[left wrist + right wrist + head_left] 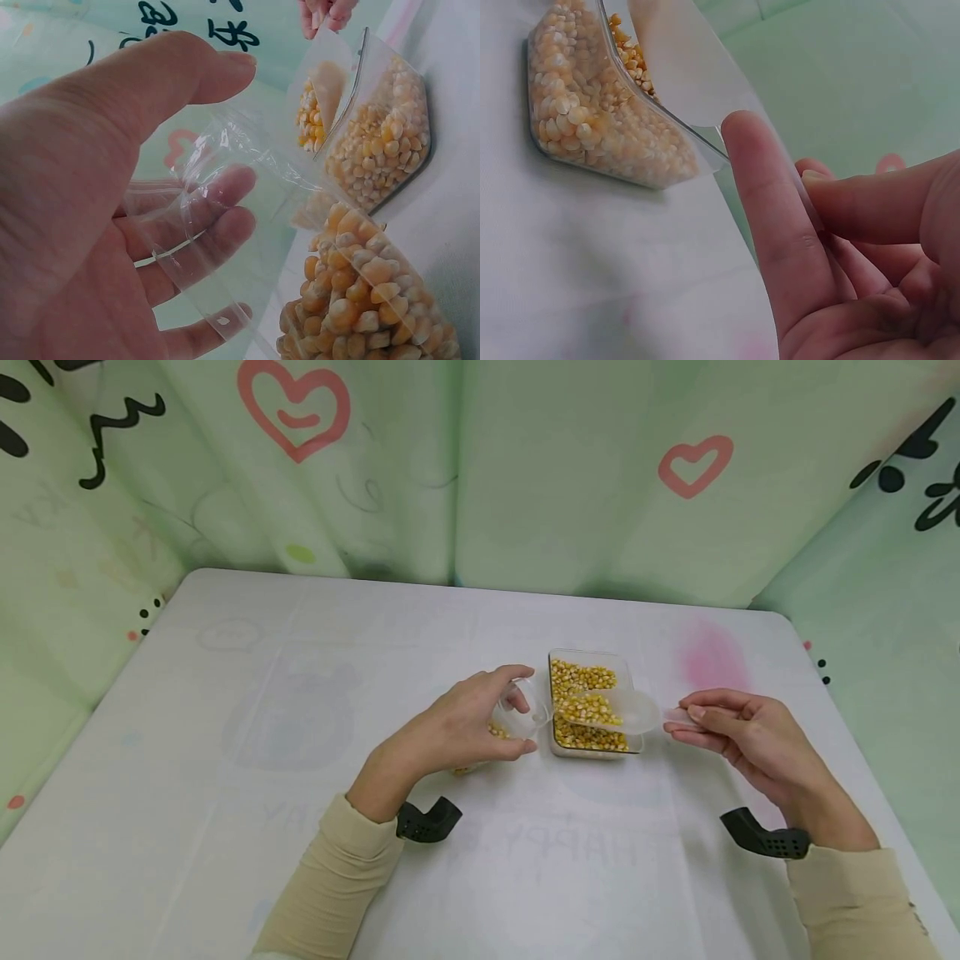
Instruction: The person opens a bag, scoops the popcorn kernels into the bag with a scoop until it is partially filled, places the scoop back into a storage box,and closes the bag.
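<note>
My left hand (457,722) curls in a C shape round the mouth of a clear plastic bag (527,710), thumb and fingers wide apart. Corn kernels (360,292) fill the bag's lower part, partly hidden behind the hand in the head view. On the right, my right hand (753,743) pinches the handle of a translucent white scoop (639,712) between thumb and fingers. The scoop bears a heap of corn kernels (588,710) and overlaps a clear rectangular box (596,755) in the head view. More kernels lie in the box, just right of the bag.
A white covered table (300,843) with faint printed shapes lies beneath everything. Pale green curtains (555,485) with red hearts and black marks hang behind and at both sides. Black bands (429,820) are on both wrists.
</note>
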`<act>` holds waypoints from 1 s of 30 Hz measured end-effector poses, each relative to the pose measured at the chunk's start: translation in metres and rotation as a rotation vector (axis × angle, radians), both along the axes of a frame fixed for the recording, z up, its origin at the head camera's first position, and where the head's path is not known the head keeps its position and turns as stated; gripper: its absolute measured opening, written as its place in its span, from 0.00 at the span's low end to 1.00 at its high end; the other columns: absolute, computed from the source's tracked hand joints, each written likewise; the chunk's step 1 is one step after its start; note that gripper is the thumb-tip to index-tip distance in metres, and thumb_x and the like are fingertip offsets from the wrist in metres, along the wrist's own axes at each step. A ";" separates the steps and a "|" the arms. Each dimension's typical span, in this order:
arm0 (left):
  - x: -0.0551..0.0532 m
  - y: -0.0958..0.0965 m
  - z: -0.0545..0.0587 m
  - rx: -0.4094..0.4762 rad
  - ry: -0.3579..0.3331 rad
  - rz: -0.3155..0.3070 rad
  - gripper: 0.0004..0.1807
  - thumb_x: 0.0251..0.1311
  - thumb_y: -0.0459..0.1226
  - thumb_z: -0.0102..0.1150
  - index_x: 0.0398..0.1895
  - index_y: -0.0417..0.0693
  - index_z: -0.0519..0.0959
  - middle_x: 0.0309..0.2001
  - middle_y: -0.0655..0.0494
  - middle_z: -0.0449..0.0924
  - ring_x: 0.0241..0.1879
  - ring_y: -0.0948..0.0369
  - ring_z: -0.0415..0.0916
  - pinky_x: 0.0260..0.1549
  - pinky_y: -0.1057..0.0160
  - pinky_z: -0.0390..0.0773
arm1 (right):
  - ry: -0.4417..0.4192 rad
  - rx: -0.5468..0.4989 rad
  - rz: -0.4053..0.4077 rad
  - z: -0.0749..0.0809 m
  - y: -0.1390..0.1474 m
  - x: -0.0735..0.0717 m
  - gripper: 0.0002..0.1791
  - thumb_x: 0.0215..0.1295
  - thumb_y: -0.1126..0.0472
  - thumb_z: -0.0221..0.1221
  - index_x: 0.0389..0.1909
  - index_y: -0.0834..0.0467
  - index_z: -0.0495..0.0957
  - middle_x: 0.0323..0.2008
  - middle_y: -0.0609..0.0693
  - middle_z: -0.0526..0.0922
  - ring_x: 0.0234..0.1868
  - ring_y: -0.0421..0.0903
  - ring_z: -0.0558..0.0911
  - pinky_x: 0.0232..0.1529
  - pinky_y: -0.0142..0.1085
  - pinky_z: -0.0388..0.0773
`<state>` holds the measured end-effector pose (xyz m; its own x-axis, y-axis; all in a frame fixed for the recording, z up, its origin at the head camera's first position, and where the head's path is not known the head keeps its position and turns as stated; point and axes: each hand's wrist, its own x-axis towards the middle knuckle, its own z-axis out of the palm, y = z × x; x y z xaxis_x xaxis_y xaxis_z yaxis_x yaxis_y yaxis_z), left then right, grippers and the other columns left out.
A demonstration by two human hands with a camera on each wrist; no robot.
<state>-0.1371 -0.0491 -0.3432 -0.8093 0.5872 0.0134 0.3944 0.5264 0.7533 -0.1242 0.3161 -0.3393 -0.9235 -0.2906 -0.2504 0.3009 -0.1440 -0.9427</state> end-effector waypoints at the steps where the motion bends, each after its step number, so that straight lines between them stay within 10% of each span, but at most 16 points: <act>1: 0.000 0.000 0.000 0.000 0.001 0.000 0.44 0.55 0.46 0.70 0.73 0.48 0.61 0.48 0.61 0.80 0.53 0.56 0.75 0.54 0.59 0.73 | -0.003 -0.012 -0.003 0.000 0.000 0.000 0.10 0.71 0.73 0.52 0.48 0.65 0.79 0.42 0.57 0.88 0.44 0.51 0.89 0.47 0.38 0.82; 30: 0.000 0.000 0.000 0.002 0.006 -0.004 0.43 0.55 0.46 0.69 0.73 0.47 0.61 0.49 0.60 0.81 0.52 0.56 0.75 0.53 0.59 0.73 | 0.048 -0.164 0.020 0.026 -0.001 -0.001 0.17 0.72 0.78 0.44 0.49 0.69 0.80 0.43 0.60 0.88 0.44 0.54 0.89 0.48 0.41 0.81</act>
